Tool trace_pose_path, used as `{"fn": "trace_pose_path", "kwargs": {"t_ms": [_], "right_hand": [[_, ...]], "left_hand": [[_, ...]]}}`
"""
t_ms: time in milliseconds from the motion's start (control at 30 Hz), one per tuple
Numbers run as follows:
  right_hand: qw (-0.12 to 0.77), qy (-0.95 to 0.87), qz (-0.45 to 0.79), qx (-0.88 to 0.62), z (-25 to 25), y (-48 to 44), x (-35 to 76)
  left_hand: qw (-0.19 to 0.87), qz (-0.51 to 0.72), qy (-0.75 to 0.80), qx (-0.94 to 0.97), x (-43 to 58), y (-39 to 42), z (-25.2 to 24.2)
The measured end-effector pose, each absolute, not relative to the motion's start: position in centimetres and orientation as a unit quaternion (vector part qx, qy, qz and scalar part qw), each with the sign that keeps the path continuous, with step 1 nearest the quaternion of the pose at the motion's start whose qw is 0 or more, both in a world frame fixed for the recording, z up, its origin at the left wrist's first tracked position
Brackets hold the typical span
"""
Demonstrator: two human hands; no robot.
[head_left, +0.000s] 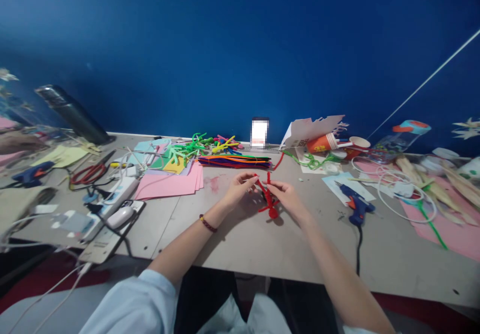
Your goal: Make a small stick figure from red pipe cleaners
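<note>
A small red pipe-cleaner figure point(273, 211) with a round coiled end and thin limbs is held just above the grey table point(240, 246). My left hand point(240, 188) pinches one of its upper strands between thumb and fingertips. From the other side, my right hand point(284, 194) is closed on the figure near the second upper strand. The round end points toward me. Beyond my hands lies a bundle of coloured pipe cleaners point(235, 162), with a loose red one point(278, 161) at its right end.
Left are pink paper sheets point(168, 183), green pipe-cleaner pieces point(189, 149), a power strip point(112, 201), a phone point(107, 239) and a mouse point(120, 216). A blue glue gun point(356, 204) and orange paper cups point(321, 144) sit right. A dark bottle point(75, 114) leans far left.
</note>
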State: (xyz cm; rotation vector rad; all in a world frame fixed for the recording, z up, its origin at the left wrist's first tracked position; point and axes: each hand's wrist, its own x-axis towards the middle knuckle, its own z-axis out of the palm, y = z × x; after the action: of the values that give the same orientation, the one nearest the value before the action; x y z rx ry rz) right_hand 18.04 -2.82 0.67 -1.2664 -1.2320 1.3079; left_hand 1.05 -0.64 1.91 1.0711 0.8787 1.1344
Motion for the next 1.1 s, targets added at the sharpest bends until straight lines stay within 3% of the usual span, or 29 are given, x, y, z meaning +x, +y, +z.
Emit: {"fn": "trace_pose_path", "kwargs": {"t_ms": [367, 1100], "right_hand": [[0.447, -0.68, 0.316, -0.488, 0.16, -2.73, 17.71], [0.41, -0.7, 0.307, -0.498, 0.93, -3.06, 17.62]], "left_hand": [[0.654, 0.486, 0.362, 0.453, 1.09, -0.6, 1.97], [0.642, 0.465, 0.326, 0.516, 0.15, 0.28, 1.43]]}}
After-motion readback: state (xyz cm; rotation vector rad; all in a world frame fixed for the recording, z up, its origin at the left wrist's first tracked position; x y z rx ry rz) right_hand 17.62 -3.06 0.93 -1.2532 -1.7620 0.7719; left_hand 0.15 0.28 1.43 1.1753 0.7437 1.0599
